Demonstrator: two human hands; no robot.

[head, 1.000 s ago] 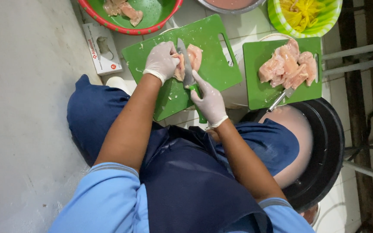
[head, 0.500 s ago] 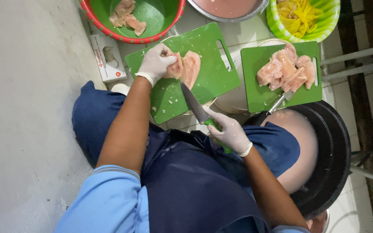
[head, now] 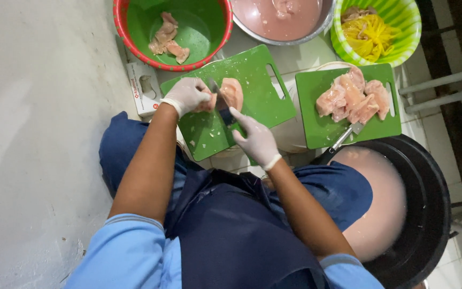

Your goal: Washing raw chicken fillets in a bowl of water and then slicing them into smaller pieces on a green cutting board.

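Note:
A piece of raw chicken (head: 232, 93) lies on a green cutting board (head: 258, 80) in front of me. My left hand (head: 187, 96), in a white glove, presses on the left part of the meat. My right hand (head: 256, 140), also gloved, grips a knife (head: 219, 101) whose blade runs into the chicken between the two halves. My forefinger lies along the back of the blade.
A second green cutting board (head: 322, 128) at the right carries several chicken pieces (head: 353, 96) and another knife (head: 343, 140). Behind stand a red-rimmed green bowl (head: 135, 32) with meat, a metal bowl (head: 281, 21) of pinkish liquid and a green basket (head: 402, 37). A black tub (head: 429, 214) of cloudy water sits at my right.
My right hand has brought the knife from off the board's near edge back up onto the chicken. My left hand stays on the meat. The camera has shifted lower.

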